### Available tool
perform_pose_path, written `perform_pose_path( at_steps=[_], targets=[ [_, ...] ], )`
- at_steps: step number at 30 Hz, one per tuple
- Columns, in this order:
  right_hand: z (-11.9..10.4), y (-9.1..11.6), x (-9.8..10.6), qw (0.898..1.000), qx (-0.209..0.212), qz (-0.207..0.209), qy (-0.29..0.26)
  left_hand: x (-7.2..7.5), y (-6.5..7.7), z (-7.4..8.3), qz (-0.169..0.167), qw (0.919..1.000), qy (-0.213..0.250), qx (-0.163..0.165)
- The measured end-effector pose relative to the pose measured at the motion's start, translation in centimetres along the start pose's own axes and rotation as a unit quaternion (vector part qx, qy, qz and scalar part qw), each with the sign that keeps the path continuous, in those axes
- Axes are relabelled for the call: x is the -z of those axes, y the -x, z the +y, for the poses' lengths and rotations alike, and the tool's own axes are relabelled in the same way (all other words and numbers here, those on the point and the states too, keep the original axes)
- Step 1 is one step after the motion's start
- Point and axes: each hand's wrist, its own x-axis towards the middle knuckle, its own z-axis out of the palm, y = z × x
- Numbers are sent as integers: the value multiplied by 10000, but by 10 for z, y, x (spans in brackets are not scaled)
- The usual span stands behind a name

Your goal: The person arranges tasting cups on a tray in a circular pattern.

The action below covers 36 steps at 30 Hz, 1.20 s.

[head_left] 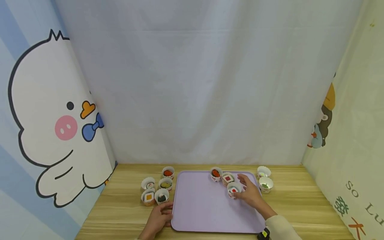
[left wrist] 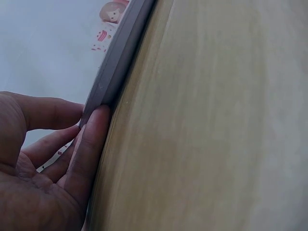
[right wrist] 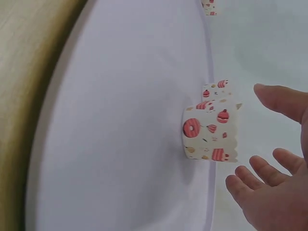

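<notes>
A lilac tray [head_left: 204, 206] lies on the wooden table. My left hand [head_left: 157, 218] touches its left edge; in the left wrist view the fingertips meet the tray's rim [left wrist: 118, 62]. My right hand [head_left: 250, 193] is over the tray's right side, thumb and fingers spread beside the nearest paper baking cup [head_left: 234, 190]. The right wrist view shows a gap between the hand [right wrist: 274, 192] and this patterned cup [right wrist: 211, 132]. Red and white show inside it. Behind it stand a cup with a red-centred white piece [head_left: 228, 179] and a cup with an orange-red piece [head_left: 216, 174].
Several filled paper cups [head_left: 148, 197] stand on the table left of the tray, close to my left hand. Two more, a rear cup [head_left: 264, 172] and a front cup [head_left: 265, 184], are beyond the tray's right edge. A black-and-yellow object [head_left: 264, 234] lies by my right sleeve.
</notes>
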Motion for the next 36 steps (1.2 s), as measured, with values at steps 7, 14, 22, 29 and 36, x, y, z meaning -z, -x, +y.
perform_pose_path(
  at_steps=[7,14,22,29,36],
  targets=[
    [-7,1,10,9996,193,-49,-220,0,0,1,30,10000,15,-2],
    [-18,5,22,9983,433,-30,-387,0,-3,-2,60,10000,40,-25],
    [-31,10,39,9960,822,126,-333,0,-3,-4,69,10000,51,14],
    [-43,16,62,9955,934,97,-139,0,-3,-4,49,10000,-2,-81],
    [-44,21,86,9953,929,259,48,-1,-4,-5,55,10000,-3,-62]
  ],
)
